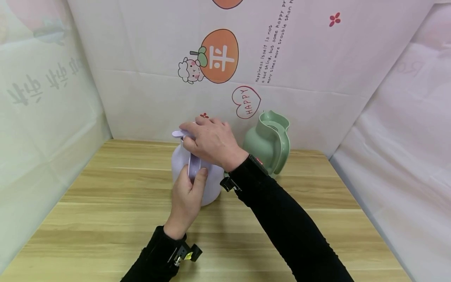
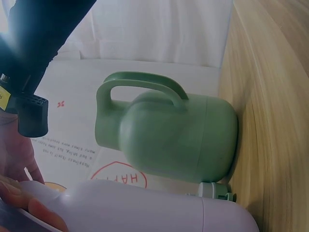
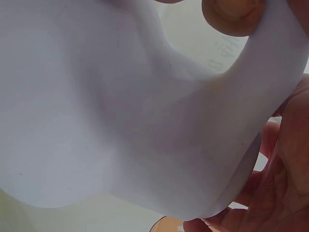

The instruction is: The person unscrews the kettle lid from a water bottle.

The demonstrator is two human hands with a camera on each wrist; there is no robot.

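A lavender thermos jug [image 1: 211,190] stands on the wooden table, its handle facing me. My left hand [image 1: 184,199] grips that handle, thumb on its right side. Over the jug's top lies my right hand [image 1: 215,143], its fingers curled around the lid [image 1: 177,134], of which a flat tab sticks out to the left. The right wrist view shows the jug's pale shoulder [image 3: 145,121] close up, with the right palm and fingers [image 3: 289,159] against the top. The hand hides most of the lid.
Right of the lavender jug stands a green thermos jug [image 1: 257,145]. A small white-and-green stopper [image 2: 207,190] sits on the table between the jugs. A printed white cloth [image 1: 299,109] hangs behind, with pale cloth walls on both sides.
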